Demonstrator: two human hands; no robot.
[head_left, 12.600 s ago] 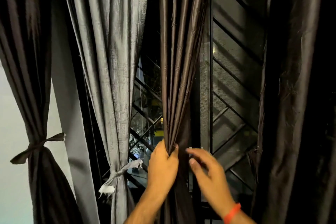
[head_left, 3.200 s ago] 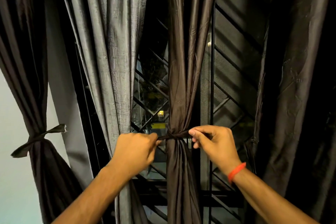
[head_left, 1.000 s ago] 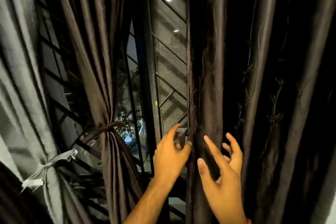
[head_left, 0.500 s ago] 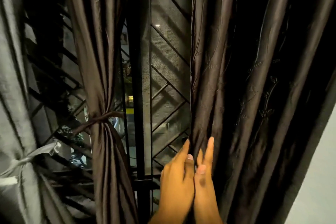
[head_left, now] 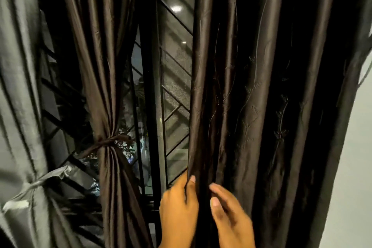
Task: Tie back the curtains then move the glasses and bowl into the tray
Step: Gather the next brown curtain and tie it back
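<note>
A wide dark brown curtain hangs loose on the right, with faint embroidered stems. My left hand pinches its left edge between thumb and fingers. My right hand lies against the folds just to the right, fingers curled on the cloth. Left of them a narrower brown curtain is bound at its middle by a brown tie. At the far left a grey curtain is held by a grey tie. Glasses, bowl and tray are out of sight.
Behind the curtains is a window with a black metal grille of slanted bars and mesh. A pale wall borders the loose curtain on the right.
The middle brown curtain was tied, then my view swung right to the loose one. In the last half second my hands parted slightly and my left hand took the curtain's edge.
</note>
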